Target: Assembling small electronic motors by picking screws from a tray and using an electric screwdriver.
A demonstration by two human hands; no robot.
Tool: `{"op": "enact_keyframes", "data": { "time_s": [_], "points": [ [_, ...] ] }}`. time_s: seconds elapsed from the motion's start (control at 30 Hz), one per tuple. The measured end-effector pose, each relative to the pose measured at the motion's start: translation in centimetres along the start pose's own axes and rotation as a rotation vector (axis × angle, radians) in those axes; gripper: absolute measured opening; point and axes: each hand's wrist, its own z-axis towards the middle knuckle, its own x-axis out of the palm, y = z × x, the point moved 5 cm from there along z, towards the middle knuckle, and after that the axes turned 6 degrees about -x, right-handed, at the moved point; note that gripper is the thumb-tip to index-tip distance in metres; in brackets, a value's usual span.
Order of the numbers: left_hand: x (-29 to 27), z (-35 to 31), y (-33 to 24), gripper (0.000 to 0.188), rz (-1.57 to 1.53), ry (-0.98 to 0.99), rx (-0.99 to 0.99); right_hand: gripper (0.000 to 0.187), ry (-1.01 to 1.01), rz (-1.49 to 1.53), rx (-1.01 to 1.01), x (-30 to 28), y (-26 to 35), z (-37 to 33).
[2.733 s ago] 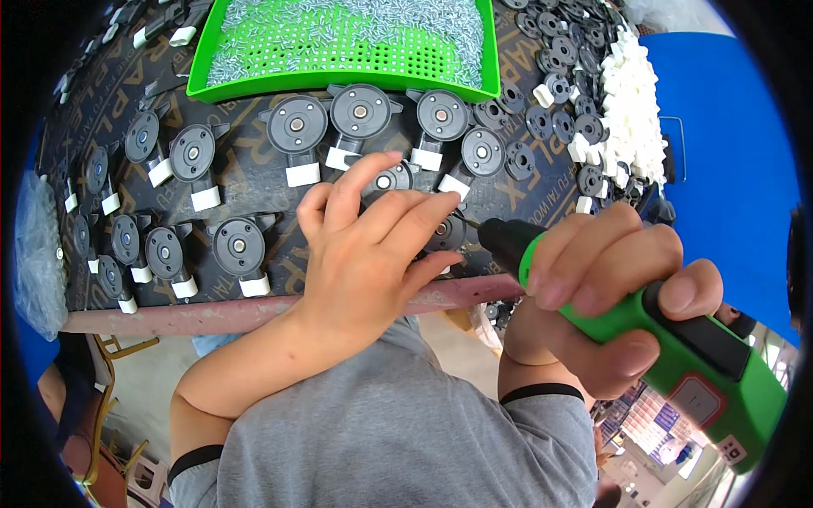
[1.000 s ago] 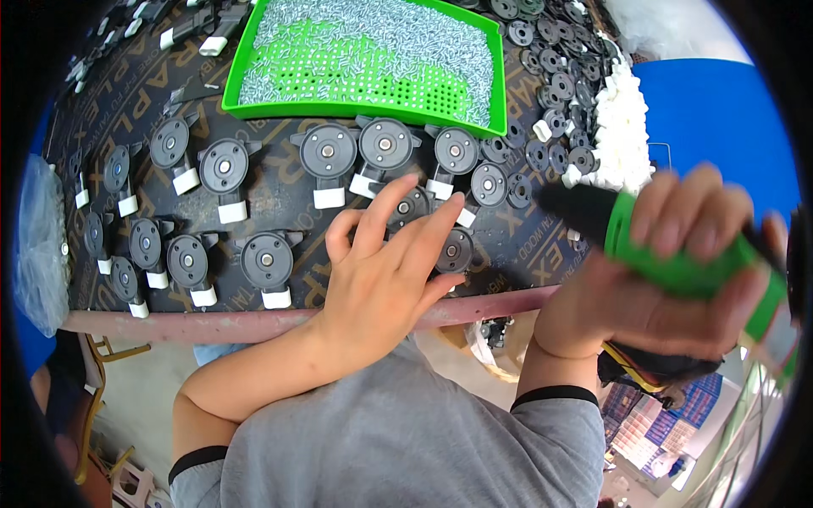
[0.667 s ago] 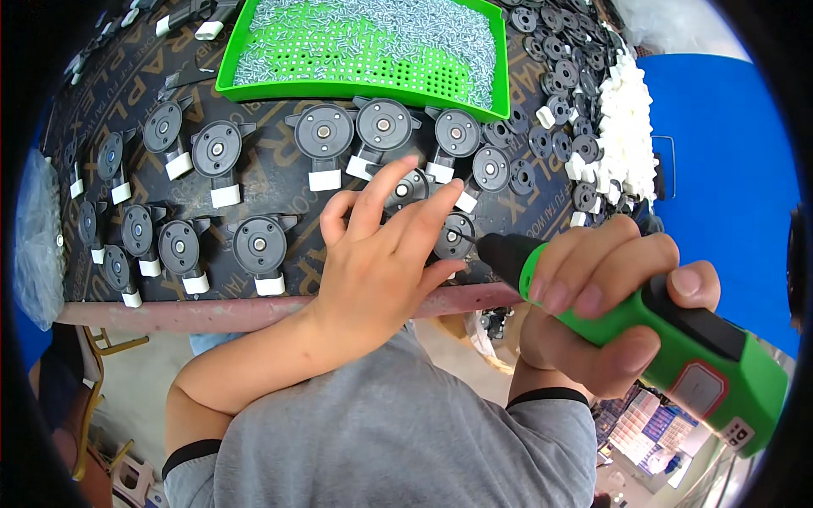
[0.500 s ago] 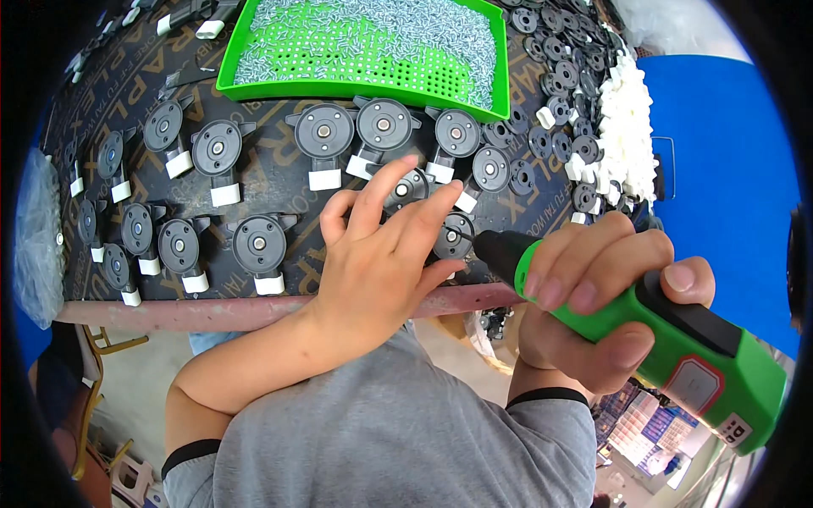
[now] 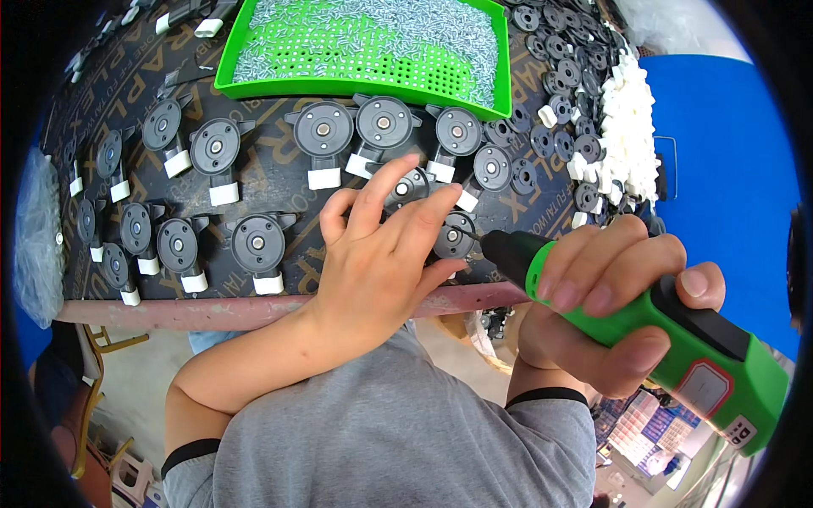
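My right hand [image 5: 618, 292] is wrapped round a green electric screwdriver [image 5: 711, 360] with a black nose. Its thin bit slants left onto a dark grey disc-shaped part [image 5: 455, 242] near the table's front edge. My left hand [image 5: 381, 241] lies over the parts, with thumb and index finger on either side of that disc. Partly covered by the left fingers is another grey disc part [image 5: 409, 188] with a bright centre. Beyond the fingers stand similar disc parts with white end pieces, such as one disc part [image 5: 491, 167] and another [image 5: 457, 131].
A green perforated tray [image 5: 364, 88] of small silver screws sits at the back. More disc parts [image 5: 258, 243] stand in rows at left. Loose black rings [image 5: 542, 142] and a pile of white pieces [image 5: 628, 127] lie at right, beside a blue surface [image 5: 720, 161].
My right hand and the screwdriver have shifted slightly to the right, and the black nose is a little farther from the disc. The left hand stays in place.
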Motion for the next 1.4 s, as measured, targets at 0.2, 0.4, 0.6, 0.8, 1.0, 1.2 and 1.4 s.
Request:
{"op": "enact_keyframes", "data": {
  "time_s": [0.2,0.4,0.6,0.8,1.0,1.2,1.4],
  "points": [
    [0.0,0.0,0.1,0.069,0.008,0.017,0.001,0.04,0.048,-0.01,0.018,0.1,-0.2,-0.2],
    [0.0,0.0,0.2,0.068,0.017,0.015,-0.001,0.042,0.115,-0.004,0.041,0.3,-0.8,-0.3],
    [0.4,0.3,0.0,0.064,0.016,0.01,0.003,0.042,0.123,0.037,0.072,0.5,-1.0,-0.5],
    [0.3,0.2,0.3,0.062,-0.026,0.023,-0.034,0.045,0.323,0.156,0.095,0.0,-1.8,1.4],
    [0.2,0.2,-0.3,0.07,0.02,-0.007,0.01,0.038,0.24,0.346,-0.039,-2.2,-3.5,5.7],
    [0.3,-0.3,0.3,0.069,0.063,-0.007,-0.002,0.026,-0.236,0.006,-0.171,-3.0,-11.2,7.6],
    [0.4,-0.1,0.2,0.069,0.033,-0.01,0.022,0.028,-0.23,-0.03,-0.213,-3.0,-13.1,7.3]
  ]
}}
